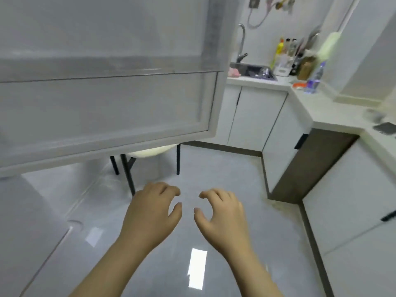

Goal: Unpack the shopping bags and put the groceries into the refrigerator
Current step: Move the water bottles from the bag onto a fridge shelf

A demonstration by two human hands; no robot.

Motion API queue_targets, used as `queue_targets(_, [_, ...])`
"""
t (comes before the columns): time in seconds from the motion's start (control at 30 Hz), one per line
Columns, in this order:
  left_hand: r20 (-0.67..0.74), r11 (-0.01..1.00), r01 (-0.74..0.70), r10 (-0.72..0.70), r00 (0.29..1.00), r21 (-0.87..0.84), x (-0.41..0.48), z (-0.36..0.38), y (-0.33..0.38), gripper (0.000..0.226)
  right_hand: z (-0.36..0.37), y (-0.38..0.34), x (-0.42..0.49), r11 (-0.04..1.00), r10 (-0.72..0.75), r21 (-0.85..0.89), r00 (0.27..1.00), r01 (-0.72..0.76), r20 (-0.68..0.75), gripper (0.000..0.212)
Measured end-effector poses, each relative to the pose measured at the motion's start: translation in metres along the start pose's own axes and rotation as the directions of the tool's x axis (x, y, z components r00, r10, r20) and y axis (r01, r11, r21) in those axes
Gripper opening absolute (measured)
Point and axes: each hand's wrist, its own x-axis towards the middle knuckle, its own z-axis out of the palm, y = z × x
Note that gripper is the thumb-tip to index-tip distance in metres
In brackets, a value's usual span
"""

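Note:
The refrigerator door point(107, 108) stands swung out at the upper left, its inner side with clear door shelves facing me; the shelves look bare. My left hand point(152, 211) and my right hand point(220, 213) hover side by side over the grey floor, below the door's lower edge. Both have loosely curled fingers and hold nothing. No shopping bag or grocery item is in view near them.
A stool with a cream seat point(150, 153) and black legs stands behind the door. White base cabinets point(252, 116) and an L-shaped counter point(334, 108) run along the right, with a sink point(252, 69), faucet, bottles point(287, 52) and a water bottle point(315, 78). A phone point(385, 127) lies at the right edge.

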Motion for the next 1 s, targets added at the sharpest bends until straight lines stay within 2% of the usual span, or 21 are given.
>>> queue_targets(0.13, [0.068, 0.992, -0.122, 0.125, 0.990, -0.039, 0.028, 0.040, 0.083, 0.025, -0.046, 0.081, -0.027, 0.989, 0.140, -0.033, 0.989, -0.141, -0.036, 0.036])
queue_targets(0.27, [0.119, 0.964, -0.244, 0.256, 0.959, -0.108, 0.046, 0.084, 0.161, 0.023, -0.089, 0.150, -0.059, 0.956, 0.278, -0.071, 0.956, -0.285, -0.096, 0.037])
queue_targets(0.47, [0.142, 0.880, -0.409, 0.449, 0.882, -0.239, 0.066, 0.135, 0.274, 0.026, -0.141, 0.230, -0.105, 0.848, 0.506, -0.073, 0.843, -0.525, -0.180, 0.037])
queue_targets(0.57, [0.160, 0.825, -0.491, 0.545, 0.823, -0.280, 0.074, 0.160, 0.316, 0.022, -0.159, 0.258, -0.123, 0.783, 0.599, -0.052, 0.774, -0.619, -0.205, 0.037])
queue_targets(0.7, [0.186, 0.708, -0.621, 0.697, 0.693, -0.337, 0.088, 0.188, 0.379, 0.019, -0.183, 0.298, -0.145, 0.682, 0.701, -0.019, 0.662, -0.731, -0.265, 0.037])
queue_targets(0.9, [0.076, 0.516, -0.743, 0.839, 0.539, -0.425, 0.125, 0.229, 0.469, 0.017, -0.223, 0.363, -0.149, 0.551, 0.779, 0.014, 0.508, -0.834, -0.369, 0.036])
queue_targets(1.0, [0.040, 0.423, -0.781, 0.888, 0.457, -0.460, 0.146, 0.247, 0.517, 0.027, -0.249, 0.397, -0.145, 0.493, 0.799, 0.039, 0.435, -0.869, -0.415, 0.035])
